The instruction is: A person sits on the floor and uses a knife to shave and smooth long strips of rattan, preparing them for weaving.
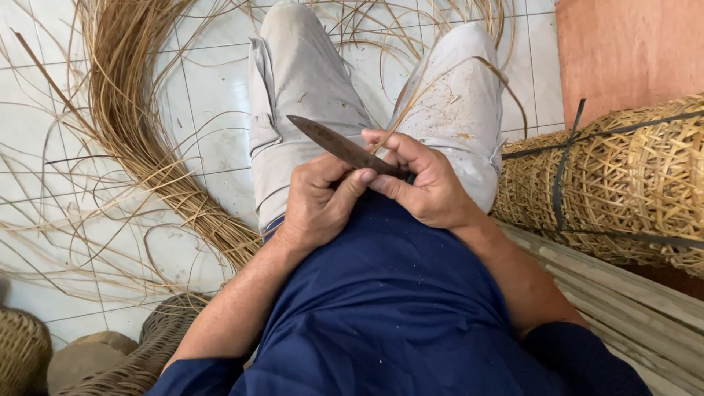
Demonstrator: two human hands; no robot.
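Observation:
My right hand grips the handle of a dark knife whose blade points up and to the left over my lap. A thin rattan strip runs from my fingers up across my right knee. My left hand is closed beside the blade, its thumb pressing where the strip meets the knife. Both hands rest together above my light trousers and blue shirt.
A thick curved bundle of rattan strands lies on the white tiled floor at left. Rolled woven cane webbing tied with dark straps sits at right over pale slats. Woven baskets stand bottom left.

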